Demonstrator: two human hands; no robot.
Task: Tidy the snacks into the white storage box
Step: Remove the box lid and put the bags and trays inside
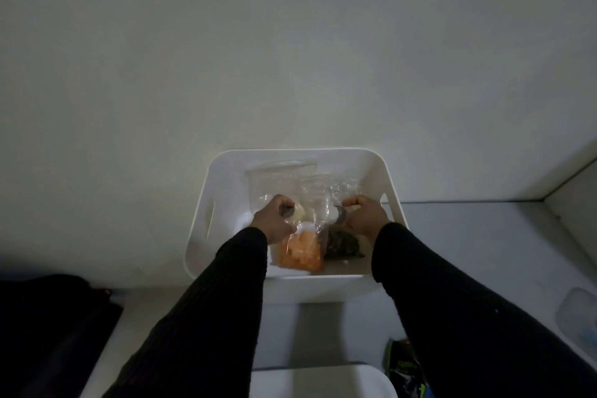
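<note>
The white storage box [226, 171] stands on the counter against the wall, with cut-out handles in its sides. Inside it stand clear zip bags: one with orange snacks [302, 252], one with dark snacks [342, 244], and a taller clear bag [281, 181] behind them. Both my hands are inside the box. My left hand [274, 220] grips the top of the orange snack bag with curled fingers. My right hand [365, 215] grips the top of the dark snack bag the same way. Black sleeves cover both arms.
A green and black snack packet [403, 371] lies on the counter at the lower right, next to another white container [323, 381] at the bottom edge. A translucent lid [578, 317] sits at the far right. A dark cloth [48, 317] lies at the left.
</note>
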